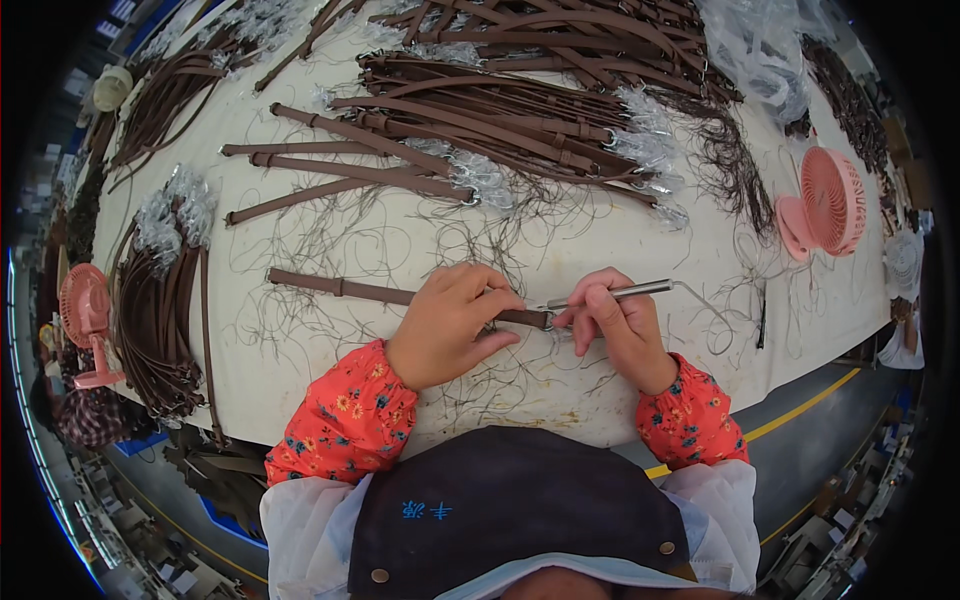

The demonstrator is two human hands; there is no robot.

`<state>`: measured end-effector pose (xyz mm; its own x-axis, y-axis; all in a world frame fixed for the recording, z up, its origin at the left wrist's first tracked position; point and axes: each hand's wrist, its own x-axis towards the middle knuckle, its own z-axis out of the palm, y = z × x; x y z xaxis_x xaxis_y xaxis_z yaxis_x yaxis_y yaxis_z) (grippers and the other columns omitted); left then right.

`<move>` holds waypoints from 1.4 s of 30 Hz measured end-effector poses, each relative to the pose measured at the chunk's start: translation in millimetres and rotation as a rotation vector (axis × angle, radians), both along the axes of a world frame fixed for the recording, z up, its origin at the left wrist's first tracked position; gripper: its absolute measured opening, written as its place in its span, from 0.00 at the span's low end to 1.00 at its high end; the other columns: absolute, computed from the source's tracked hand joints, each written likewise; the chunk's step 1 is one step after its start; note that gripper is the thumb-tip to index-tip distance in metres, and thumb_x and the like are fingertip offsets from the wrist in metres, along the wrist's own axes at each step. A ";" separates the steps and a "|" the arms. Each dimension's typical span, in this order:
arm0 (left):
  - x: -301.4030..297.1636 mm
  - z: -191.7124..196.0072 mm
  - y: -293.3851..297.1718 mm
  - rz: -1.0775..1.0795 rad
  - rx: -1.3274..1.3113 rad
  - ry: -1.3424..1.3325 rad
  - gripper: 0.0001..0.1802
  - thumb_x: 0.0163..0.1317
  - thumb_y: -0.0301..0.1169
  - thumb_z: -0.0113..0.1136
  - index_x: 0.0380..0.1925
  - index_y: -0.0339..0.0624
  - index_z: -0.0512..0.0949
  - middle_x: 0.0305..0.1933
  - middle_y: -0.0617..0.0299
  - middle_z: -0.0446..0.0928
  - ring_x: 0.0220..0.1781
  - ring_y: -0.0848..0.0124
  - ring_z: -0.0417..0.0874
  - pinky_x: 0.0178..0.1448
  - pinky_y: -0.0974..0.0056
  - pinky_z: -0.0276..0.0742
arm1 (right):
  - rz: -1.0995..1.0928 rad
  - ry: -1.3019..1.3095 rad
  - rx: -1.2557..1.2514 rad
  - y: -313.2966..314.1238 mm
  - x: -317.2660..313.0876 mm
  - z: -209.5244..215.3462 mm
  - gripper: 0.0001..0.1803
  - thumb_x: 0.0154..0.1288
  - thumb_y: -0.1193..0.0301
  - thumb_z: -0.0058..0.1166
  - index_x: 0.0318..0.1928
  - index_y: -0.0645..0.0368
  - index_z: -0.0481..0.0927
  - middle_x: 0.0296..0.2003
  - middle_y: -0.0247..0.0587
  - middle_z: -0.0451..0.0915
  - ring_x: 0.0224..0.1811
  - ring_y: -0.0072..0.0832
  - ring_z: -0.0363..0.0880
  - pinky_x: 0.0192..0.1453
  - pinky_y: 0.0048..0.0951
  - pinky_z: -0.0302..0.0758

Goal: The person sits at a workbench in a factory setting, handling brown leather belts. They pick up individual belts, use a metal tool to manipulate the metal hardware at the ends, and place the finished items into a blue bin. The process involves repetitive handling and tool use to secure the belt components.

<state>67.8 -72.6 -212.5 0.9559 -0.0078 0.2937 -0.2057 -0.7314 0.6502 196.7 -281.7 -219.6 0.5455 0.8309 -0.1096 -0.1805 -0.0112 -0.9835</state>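
A brown leather strap (350,288) lies crosswise in front of me, with a metal fitting at its right end. My left hand (445,325) is closed on the strap near that end, thumb and fingers pinching it. In my right hand (625,325) is a slim silver pen-shaped tool (645,288), a thin cable (705,310) trailing from its back end. Its tip points left, close to the strap's end; whether it touches is too small to tell. Loose dark threads (480,385) lie around both hands.
Piles of brown straps (500,110) with plastic-wrapped hardware cover the far side of the white table (800,330). More straps (160,330) hang over the left edge. Pink fans stand at right (830,200) and left (85,310). A tangle of dark thread (735,165) lies far right.
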 end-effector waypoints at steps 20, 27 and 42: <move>-0.9 -12.4 -13.8 0.024 0.153 -0.019 0.14 0.50 0.23 0.69 0.37 0.40 0.76 0.41 0.59 0.75 0.42 0.58 0.75 0.47 0.56 0.74 | 0.058 -0.029 -0.022 -1.2 0.7 2.2 0.17 0.82 0.62 0.40 0.43 0.63 0.75 0.17 0.30 0.75 0.25 0.17 0.75 0.49 0.27 0.78; 2.8 -14.0 -16.7 0.008 0.277 -0.054 0.12 0.54 0.23 0.66 0.36 0.39 0.73 0.38 0.57 0.74 0.40 0.57 0.75 0.47 0.56 0.72 | 0.062 -0.044 -0.029 -1.9 0.8 0.6 0.18 0.82 0.62 0.39 0.43 0.64 0.76 0.16 0.30 0.75 0.26 0.17 0.76 0.49 0.27 0.78; 3.9 -24.8 -13.7 0.061 -0.159 0.029 0.12 0.59 0.19 0.64 0.40 0.38 0.72 0.34 0.59 0.77 0.36 0.64 0.79 0.43 0.62 0.74 | 0.119 -0.112 -0.051 -2.4 3.5 1.2 0.16 0.82 0.62 0.38 0.45 0.63 0.73 0.21 0.34 0.76 0.22 0.19 0.75 0.46 0.27 0.79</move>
